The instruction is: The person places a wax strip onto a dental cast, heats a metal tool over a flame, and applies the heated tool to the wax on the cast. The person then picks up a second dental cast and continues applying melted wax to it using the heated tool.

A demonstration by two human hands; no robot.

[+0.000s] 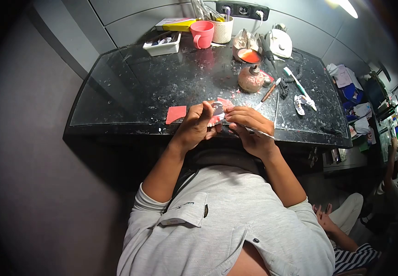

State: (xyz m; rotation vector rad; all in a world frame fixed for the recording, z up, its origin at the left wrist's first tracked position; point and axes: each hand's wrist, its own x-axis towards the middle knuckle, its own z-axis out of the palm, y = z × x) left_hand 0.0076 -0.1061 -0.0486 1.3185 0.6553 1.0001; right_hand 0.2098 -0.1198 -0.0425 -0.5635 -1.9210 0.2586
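At the bench's front edge, my left hand (193,128) is wrapped round a denture wax-up (218,118) with pink wax, a row of teeth and a dark patch on top. My right hand (255,127) pinches a thin pale-handled tool (266,135), its fingertips against the wax-up's right side. The tool's working tip is hidden by my fingers. A pink wax sheet (176,114) lies just left of my left hand. Beyond my right hand are a brown-handled wax knife (271,90) and a slim metal instrument (277,108).
A wax-spattered spirit burner (251,80) stands behind my hands. To the right lie a toothbrush (296,82) and white dental casts (299,105). At the back are a white tray (162,46), pink mug (202,35) and orange-filled dish (249,56). Another person's hand (326,221) is at lower right.
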